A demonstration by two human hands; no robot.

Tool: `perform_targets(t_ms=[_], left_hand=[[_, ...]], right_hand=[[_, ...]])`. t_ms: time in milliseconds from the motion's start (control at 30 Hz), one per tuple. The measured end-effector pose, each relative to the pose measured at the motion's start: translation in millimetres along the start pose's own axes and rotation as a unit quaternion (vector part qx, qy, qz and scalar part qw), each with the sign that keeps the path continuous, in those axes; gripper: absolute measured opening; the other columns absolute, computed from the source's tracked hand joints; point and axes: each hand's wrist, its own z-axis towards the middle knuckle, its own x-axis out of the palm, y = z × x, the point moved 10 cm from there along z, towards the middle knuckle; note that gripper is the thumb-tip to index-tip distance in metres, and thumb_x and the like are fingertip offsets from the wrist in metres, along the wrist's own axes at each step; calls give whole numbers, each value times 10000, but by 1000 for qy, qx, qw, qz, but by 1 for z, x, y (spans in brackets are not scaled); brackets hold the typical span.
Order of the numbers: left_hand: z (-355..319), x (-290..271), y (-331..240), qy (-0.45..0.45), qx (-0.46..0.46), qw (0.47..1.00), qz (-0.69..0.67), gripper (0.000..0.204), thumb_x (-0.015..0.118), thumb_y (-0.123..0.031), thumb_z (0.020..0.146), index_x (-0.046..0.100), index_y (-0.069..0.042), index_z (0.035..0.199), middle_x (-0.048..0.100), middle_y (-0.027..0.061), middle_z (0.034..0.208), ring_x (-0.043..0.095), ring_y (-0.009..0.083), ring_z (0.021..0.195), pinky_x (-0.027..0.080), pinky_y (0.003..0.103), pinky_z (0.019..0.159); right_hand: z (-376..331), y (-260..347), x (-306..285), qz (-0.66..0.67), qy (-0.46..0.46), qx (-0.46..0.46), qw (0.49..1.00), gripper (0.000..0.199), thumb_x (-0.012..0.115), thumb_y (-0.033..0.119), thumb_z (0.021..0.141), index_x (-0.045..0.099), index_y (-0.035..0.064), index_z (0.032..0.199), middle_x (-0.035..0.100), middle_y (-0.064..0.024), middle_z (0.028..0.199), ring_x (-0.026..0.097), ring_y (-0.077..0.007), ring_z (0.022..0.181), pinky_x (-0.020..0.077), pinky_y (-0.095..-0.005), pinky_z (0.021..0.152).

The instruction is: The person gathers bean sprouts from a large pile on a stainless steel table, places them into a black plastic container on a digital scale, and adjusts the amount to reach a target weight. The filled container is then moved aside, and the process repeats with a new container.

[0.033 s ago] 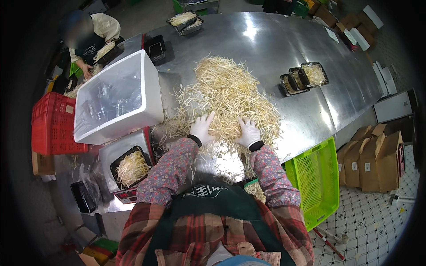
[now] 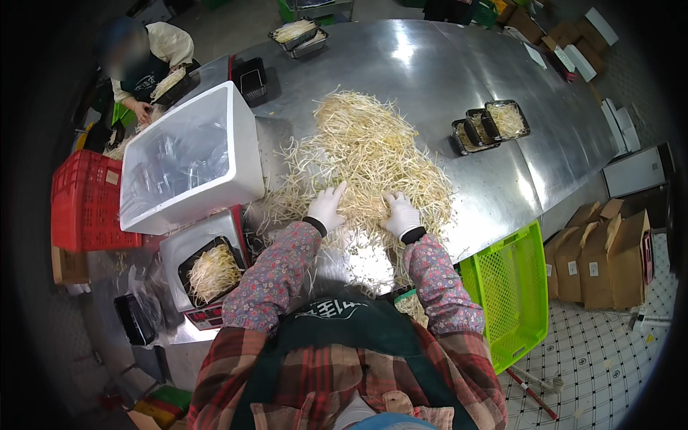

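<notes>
A large heap of bean sprouts lies loose on the steel table in front of me. At its near left edge rests my left hand, in a white glove with the fingers apart and touching the sprouts. My right hand, gloved the same way, lies against the near right part of the heap, fingers stretched forward. Neither hand grips anything that I can see. To the left of my left arm, a black tray of sprouts sits on a scale.
Left stand a white foam box lined with clear plastic and a red crate. Filled black trays sit on the right of the steel table. A green basket is beside my right arm. A co-worker handles sprouts at far left.
My hands stay in nearly the same place on the heap. The co-worker's hand has shifted slightly.
</notes>
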Motion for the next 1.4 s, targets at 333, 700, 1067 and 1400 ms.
perform_targets(t_ms=[333, 700, 1067, 1400], left_hand=[[-53, -24, 30, -72, -49, 936, -340, 627, 716, -179, 770, 488, -50, 1339, 582, 180, 1233, 589, 326, 1108, 462, 382, 955], [-92, 4, 97, -191, -103, 951, -222, 600, 766, -181, 763, 529, -41, 1296, 584, 177, 1223, 568, 333, 1121, 463, 402, 976], [-93, 48, 48, -240, -142, 925, -259, 650, 716, -127, 776, 437, 12, 1346, 507, 257, 1242, 489, 407, 1163, 387, 456, 1031], [-47, 43, -62, -87, -102, 703, -699, 595, 632, -6, 888, 403, -64, 1434, 601, 76, 1285, 597, 167, 1120, 492, 305, 949]], right_hand=[[-39, 9, -48, 294, -161, -80, 939, 495, 744, 190, 705, 661, 157, 1192, 664, -114, 1138, 634, -307, 1061, 499, -373, 947], [-28, 13, 17, 191, -70, 28, 979, 705, 789, 238, 706, 537, 79, 1345, 613, -198, 1238, 598, -323, 1137, 487, -375, 971], [-26, 77, 66, 156, -80, -17, 984, 662, 713, 307, 766, 512, 65, 1349, 586, -201, 1263, 595, -405, 1112, 497, -434, 945], [-69, -3, -26, 617, -66, 21, 784, 562, 703, 36, 807, 484, -74, 1313, 649, -112, 1127, 629, -172, 971, 523, -306, 849]])
